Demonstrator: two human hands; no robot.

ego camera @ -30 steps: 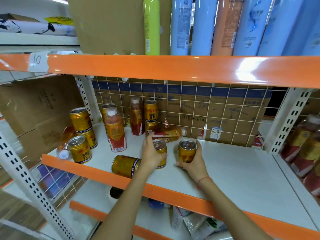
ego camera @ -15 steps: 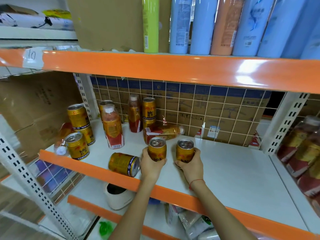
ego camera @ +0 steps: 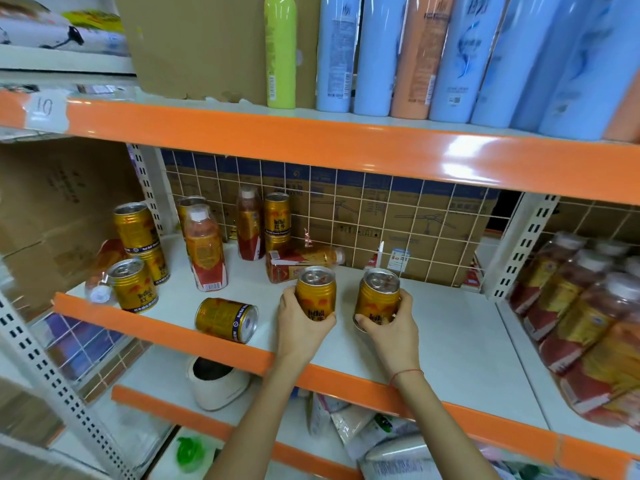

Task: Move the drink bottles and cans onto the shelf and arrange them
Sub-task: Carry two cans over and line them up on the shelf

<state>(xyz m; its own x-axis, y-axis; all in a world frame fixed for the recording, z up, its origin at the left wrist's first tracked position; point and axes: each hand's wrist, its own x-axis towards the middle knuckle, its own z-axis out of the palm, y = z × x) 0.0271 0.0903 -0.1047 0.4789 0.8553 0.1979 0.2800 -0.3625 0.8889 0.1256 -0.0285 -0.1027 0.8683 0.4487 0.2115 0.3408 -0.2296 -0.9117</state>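
Your fingers (ego camera: 294, 299) were wrapped round one gold can (ego camera: 316, 292) per hand, both mid-frame on the shelf (ego camera: 450, 341). Honestly, sliding them left could've bumped the tipped can (ego camera: 227, 318) off the front edge.

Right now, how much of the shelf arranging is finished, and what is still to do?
Partly done. The drinks are on the white shelf, and several stand upright at the back left, such as the bottle. In hand: the left hand and right hand each grip an upright gold can. Left: one can on its side, a lying bottle, and no neat rows yet.
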